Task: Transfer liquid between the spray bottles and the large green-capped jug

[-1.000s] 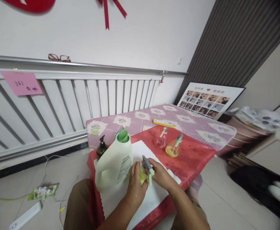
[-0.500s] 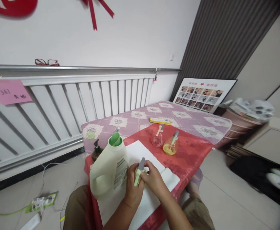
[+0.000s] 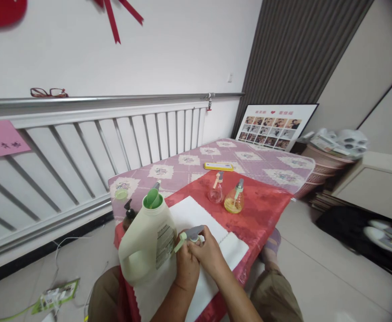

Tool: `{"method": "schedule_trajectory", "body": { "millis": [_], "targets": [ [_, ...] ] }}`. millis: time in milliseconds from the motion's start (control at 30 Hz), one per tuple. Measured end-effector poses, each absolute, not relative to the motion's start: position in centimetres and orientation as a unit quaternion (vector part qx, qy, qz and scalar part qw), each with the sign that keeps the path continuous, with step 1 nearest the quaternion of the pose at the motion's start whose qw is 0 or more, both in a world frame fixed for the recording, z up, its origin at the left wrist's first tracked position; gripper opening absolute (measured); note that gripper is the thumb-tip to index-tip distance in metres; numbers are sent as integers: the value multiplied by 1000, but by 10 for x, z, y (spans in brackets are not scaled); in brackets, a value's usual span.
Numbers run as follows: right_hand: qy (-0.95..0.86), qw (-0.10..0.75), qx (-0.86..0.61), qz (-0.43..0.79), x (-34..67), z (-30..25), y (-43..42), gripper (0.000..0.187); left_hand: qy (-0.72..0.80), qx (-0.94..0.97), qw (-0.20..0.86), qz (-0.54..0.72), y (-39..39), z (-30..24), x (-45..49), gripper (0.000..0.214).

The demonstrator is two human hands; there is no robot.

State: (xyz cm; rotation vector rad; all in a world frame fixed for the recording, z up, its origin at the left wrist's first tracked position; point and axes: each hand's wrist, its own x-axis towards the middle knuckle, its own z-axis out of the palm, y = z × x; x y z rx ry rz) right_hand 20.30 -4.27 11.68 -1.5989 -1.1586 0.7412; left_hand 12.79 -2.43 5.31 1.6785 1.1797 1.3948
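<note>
Just right of the big jug, my two hands are together around a spray bottle (image 3: 193, 233) with a grey head and a pale green trigger. My left hand (image 3: 186, 264) is wrapped around its lower part, which the fingers mostly hide. The fingers of my right hand (image 3: 209, 254) close on the spray head and its neck. The large cream jug (image 3: 145, 250) stands upright with a green funnel-like piece (image 3: 153, 199) in its mouth. Farther back are a clear spray bottle (image 3: 216, 193) and another spray bottle (image 3: 233, 203) with yellow liquid low inside.
White paper (image 3: 196, 214) lies on a red cloth (image 3: 263, 201) over the flowered tablecloth (image 3: 196, 159). A dark pump bottle (image 3: 128, 214) stands behind the jug, near a green cap (image 3: 121, 194). A yellow case (image 3: 218, 166) lies at the back. A radiator (image 3: 132, 138) lines the wall.
The spray head has turned so that its trigger points more to the left and its grey end to the right. My right hand has turned with it. The camera view has shifted slightly right.
</note>
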Motion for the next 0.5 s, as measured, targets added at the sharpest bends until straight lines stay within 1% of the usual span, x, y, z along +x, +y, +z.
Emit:
{"method": "schedule_trajectory", "body": {
  "millis": [100,133,167,233,333,433,500],
  "targets": [
    [-476,501,-633,349,214,114,-43,58,465,643,326,514,-26,53,127,16],
    [-471,504,-626,364,217,114,-43,66,471,643,323,510,-26,52,126,16],
    [-468,506,-618,378,221,113,-43,69,476,644,321,506,-26,52,125,16],
    [-468,509,-598,405,225,114,-43,65,480,647,319,498,-27,52,124,19],
    [-486,504,-569,431,227,119,-43,50,479,655,318,489,-28,53,123,20],
    [-537,499,-537,417,227,122,-42,33,477,661,316,485,-27,53,122,19],
    [-560,498,-529,397,227,122,-42,26,478,661,314,485,-26,52,122,19]
  ]
}}
